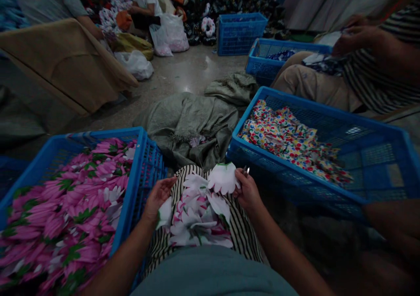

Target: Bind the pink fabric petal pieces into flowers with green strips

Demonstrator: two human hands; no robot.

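Note:
My right hand [246,190] pinches the edge of a white scalloped fabric flower piece [224,179] with a green rim. A small shiny metal tip [246,170] pokes out at its fingers; the rest of that tool is hidden. My left hand [159,199] is half open, fingers loosely bent and apart, beside another white piece [165,214]; whether it touches this piece is unclear. Between both hands, several white and pink petal-shaped fabric pieces [195,219] lie heaped on the black-and-white striped cloth [244,226] over my lap.
At left stands a blue crate [141,145] full of pink-and-green fabric flowers [78,200]. Another blue crate [295,160] at right holds colourful printed fabric pieces [278,134]. Grey-green sacking [190,116] lies ahead. A person in stripes [380,68] sits at right; others work behind.

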